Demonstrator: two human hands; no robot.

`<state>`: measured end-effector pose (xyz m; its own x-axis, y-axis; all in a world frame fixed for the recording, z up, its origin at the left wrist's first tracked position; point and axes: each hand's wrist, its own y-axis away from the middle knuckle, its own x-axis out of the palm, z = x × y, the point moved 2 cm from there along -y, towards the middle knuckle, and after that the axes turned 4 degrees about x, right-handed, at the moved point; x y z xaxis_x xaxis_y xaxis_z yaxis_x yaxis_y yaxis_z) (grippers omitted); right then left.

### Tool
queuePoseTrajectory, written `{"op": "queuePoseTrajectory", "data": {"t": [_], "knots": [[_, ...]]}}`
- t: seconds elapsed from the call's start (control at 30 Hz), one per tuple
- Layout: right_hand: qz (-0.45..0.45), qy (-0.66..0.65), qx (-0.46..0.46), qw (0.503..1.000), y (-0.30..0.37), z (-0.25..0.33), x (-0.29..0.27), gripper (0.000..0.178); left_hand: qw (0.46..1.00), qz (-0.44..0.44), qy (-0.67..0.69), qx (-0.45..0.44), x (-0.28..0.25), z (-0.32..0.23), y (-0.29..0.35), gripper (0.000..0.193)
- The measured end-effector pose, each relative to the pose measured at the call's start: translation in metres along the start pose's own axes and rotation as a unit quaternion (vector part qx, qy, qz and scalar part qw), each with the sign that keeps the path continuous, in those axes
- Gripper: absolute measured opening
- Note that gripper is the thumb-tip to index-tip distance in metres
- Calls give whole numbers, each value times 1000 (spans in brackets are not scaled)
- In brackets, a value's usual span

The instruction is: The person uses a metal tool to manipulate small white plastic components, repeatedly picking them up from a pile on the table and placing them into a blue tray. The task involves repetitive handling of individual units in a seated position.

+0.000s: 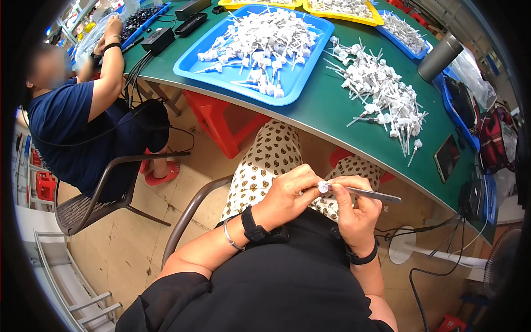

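the left hand [283, 198] is nearly closed, its thumb and fingertips drawn together at a small white piece [323, 187] with a round face, pinching it from its left side. the right hand [358, 214] is curled, thumb against fingers, gripping a pair of slim metal tweezers [381, 196] whose length sticks out to the right past the knuckles; its fingertips come right up to the white piece, though whether they touch it or only the tweezers do, i cannot tell. the two hands meet almost tip to tip, with the piece between them, above the person's patterned trousers [271, 152] and short of the edge of the green table [326, 105]. a black band [254, 226] sits around the left wrist, beside a silver bangle [230, 235], and another dark band [362, 255] is around the right wrist. on the table, a loose heap of white stemmed parts [381, 91] lies to the right of a blue tray [191, 65] piled with similar parts.
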<state>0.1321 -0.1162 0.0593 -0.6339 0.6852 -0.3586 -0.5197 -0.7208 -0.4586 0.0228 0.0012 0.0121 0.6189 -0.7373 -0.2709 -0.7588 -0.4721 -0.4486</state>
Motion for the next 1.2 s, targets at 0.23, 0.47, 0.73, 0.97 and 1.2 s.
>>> {"op": "queuePoseTrajectory", "data": {"t": [0.23,0.47,0.73,0.97,1.2], "knots": [[78,51,-79,993,-10,6,-3,7,999,9,34,6,-2,5,1,12],[-27,-231,87,969,2,-9,-6,17,983,16,158,-89,-8,7,-1,11],[-66,-233,107,964,-1,-14,-16,16,986,-9,156,-61,-16,-2,-7,11],[-103,-269,91,953,-5,-14,-26,14,994,-88,13,64,-61,-28,-46,9],[-133,-272,80,950,-9,-13,-37,14,939,-218,-258,62,-145,-23,-118,29]]}}
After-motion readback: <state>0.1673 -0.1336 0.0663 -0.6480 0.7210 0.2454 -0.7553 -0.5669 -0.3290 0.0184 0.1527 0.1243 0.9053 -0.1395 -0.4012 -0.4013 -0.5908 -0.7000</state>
